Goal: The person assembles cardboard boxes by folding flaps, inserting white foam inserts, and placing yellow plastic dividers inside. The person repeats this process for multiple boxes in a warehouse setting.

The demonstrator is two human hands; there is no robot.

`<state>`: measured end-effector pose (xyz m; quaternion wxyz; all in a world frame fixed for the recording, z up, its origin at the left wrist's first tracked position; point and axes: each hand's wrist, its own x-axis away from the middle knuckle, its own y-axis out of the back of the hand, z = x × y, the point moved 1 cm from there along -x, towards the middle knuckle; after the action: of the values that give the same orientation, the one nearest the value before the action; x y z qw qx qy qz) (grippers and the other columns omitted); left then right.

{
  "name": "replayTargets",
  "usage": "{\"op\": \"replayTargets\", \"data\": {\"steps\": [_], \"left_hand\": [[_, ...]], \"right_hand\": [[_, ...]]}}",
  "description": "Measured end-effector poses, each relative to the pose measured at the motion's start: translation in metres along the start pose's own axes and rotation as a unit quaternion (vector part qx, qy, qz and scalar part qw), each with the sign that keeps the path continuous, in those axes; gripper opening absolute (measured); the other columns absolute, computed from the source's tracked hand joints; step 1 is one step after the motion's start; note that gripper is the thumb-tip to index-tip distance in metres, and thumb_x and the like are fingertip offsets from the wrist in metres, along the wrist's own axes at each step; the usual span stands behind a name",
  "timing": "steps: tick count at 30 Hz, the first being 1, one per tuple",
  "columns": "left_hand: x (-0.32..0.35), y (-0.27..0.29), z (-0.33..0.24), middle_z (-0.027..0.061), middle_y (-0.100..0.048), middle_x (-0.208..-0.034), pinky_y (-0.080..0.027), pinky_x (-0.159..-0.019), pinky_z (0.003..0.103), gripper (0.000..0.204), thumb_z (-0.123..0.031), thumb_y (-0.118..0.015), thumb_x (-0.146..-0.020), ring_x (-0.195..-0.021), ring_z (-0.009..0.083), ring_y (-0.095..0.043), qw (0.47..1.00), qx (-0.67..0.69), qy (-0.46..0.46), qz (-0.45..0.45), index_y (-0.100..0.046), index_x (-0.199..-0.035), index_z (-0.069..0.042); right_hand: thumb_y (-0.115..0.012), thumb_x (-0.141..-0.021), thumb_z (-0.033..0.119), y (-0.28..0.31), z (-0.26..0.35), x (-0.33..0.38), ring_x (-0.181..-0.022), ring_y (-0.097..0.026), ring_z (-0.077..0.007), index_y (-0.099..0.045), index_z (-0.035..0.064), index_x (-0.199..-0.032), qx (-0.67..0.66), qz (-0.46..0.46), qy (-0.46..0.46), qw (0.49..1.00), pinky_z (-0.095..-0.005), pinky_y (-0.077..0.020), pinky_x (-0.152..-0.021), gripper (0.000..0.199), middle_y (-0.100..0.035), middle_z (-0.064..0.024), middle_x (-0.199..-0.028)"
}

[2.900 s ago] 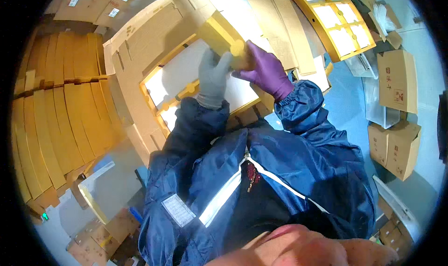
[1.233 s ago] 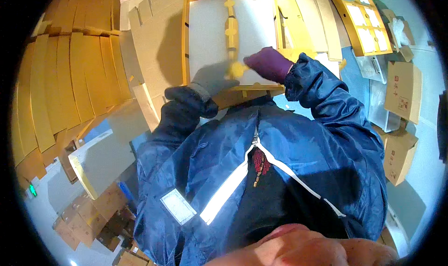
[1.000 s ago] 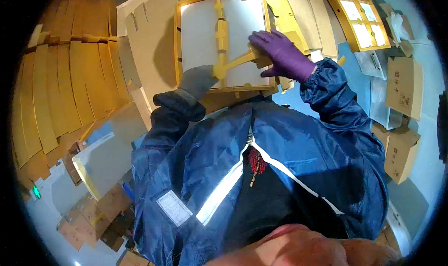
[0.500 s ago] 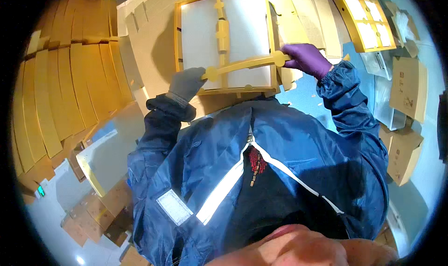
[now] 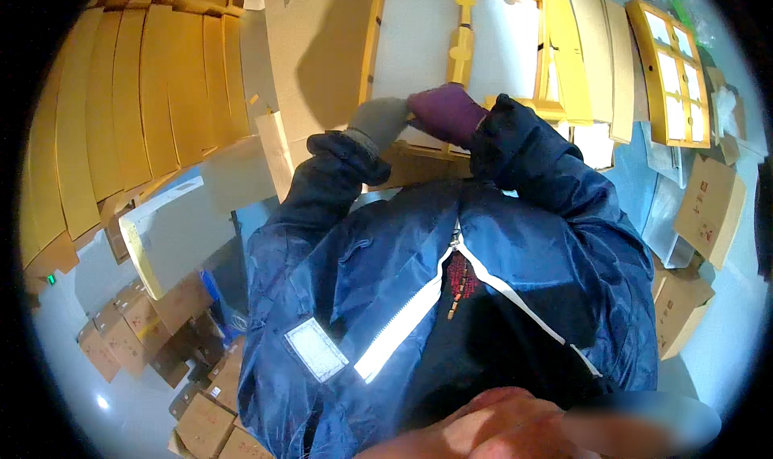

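A yellow cardboard frame tray [image 5: 369, 64] lies flat in front of me, with a white lining [image 5: 415, 32] on its bottom. A notched yellow cardboard strip [image 5: 460, 52] runs down its middle as a divider. Over the near edge of the tray my hands meet, nearly touching. My left hand [image 5: 378, 123], in a grey glove, is closed. My right hand [image 5: 448, 114], in a purple glove, is closed too, its fingertips beside the left hand's. What they hold between them, if anything, is hidden by the gloves.
Flat brown cardboard [image 5: 322, 97] lies under the tray. Yellow cardboard pieces [image 5: 570, 64] lie at its right. A divided yellow tray with white compartments [image 5: 668, 72] stands farther right. Stacked cardboard sheets [image 5: 145, 97] fill the left. Brown cartons [image 5: 708, 209] stand at the right.
My hands, earlier apart on the two ends of a yellow cardboard strip, have come together. That strip no longer shows clearly. The view has shifted, so the tray appears farther right and higher.
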<state>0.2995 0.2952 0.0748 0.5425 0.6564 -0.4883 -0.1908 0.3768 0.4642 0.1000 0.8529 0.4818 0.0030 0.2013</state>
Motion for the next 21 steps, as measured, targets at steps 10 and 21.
{"op": "replayTargets", "data": {"steps": [10,21], "left_hand": [[-0.001,-0.036,0.048,0.0236,-0.063,-0.117,-0.047,-0.096,0.049,0.052,-0.032,-0.069,-0.088,-0.11,0.0421,-0.06,0.937,0.15,0.163,-0.271,-0.054,-0.129,-0.004],[-0.015,-0.093,0.063,0.0226,-0.068,-0.094,-0.052,-0.072,0.054,0.037,-0.041,-0.05,-0.1,-0.086,0.0449,-0.065,0.936,0.085,0.245,-0.239,-0.057,-0.112,-0.007]], "right_hand": [[-0.056,-0.093,0.018,-0.038,-0.055,-0.056,-0.081,-0.066,-0.0399,-0.061,0.0042,-0.093,0.063,-0.109,-0.002,0.992,-0.049,-0.0541,-0.071,0.015,-0.065,-0.0178,-0.086],[-0.056,-0.086,0.01,-0.053,-0.059,-0.061,-0.081,-0.067,-0.0384,-0.061,0.0059,-0.091,0.046,-0.152,0.03,0.987,-0.0484,-0.0553,-0.07,0.009,-0.064,-0.0169,-0.083]]}}
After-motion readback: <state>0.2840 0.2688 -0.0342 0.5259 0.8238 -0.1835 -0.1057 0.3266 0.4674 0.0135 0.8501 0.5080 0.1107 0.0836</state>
